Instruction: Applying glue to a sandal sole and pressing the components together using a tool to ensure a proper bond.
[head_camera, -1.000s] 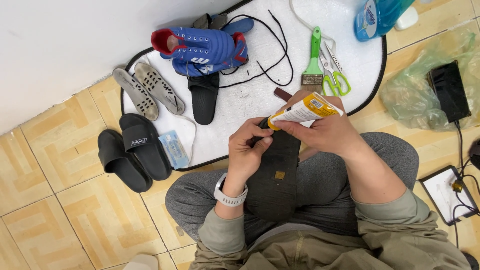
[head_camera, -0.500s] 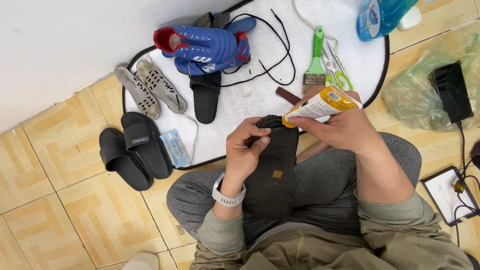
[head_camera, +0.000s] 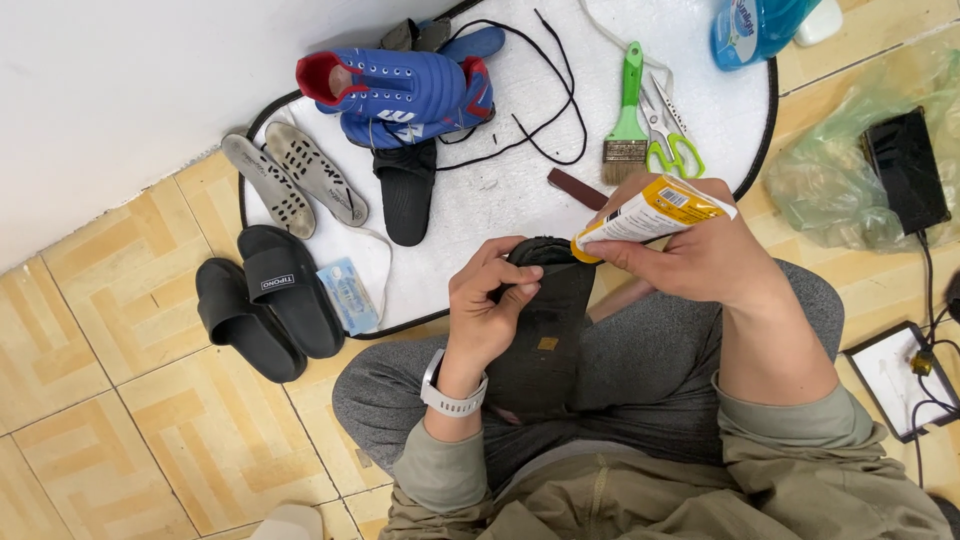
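Between hands (head_camera: 600, 290), glue tube (head_camera: 650, 212) at insole (head_camera: 545, 330) edge

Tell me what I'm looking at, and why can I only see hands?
The camera sits on a person's head and looks down, so you see only their arms and lap. The left hand grips a dark insole resting on their knees. The right hand pinches a yellow tube with its tip against the insole's top end. In front lies a white mat holding blue boots, two grey insoles, a green-handled brush and scissors. Black slides sit on the tiled floor.
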